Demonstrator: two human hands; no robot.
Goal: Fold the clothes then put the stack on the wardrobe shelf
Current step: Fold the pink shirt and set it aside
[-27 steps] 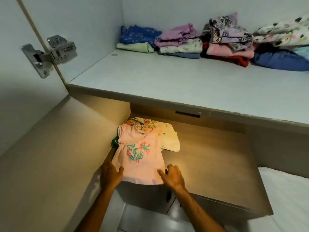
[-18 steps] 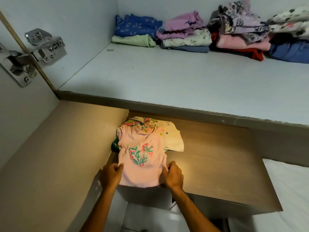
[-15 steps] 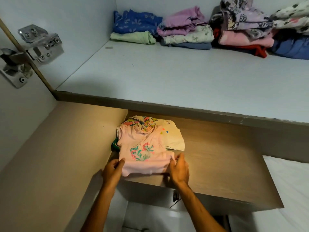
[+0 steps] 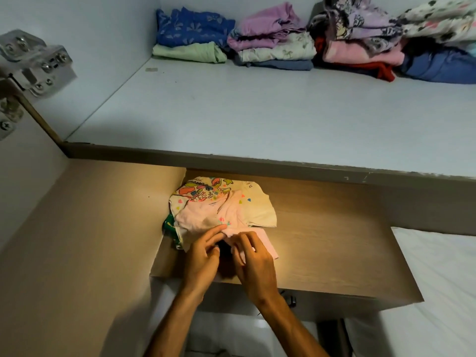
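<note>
On pink shirt, pinching fingers

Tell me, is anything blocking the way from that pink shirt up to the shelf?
Nothing visible does. Both hands, left hand and right hand, hold the pink shirt, and the shelf front lies bare; folded piles sit only along its back.

A pale wardrobe shelf runs wide under white walls, with a metal hinge on the left. Below it a wooden surface lies in warm light, a white bed at its right.
</note>
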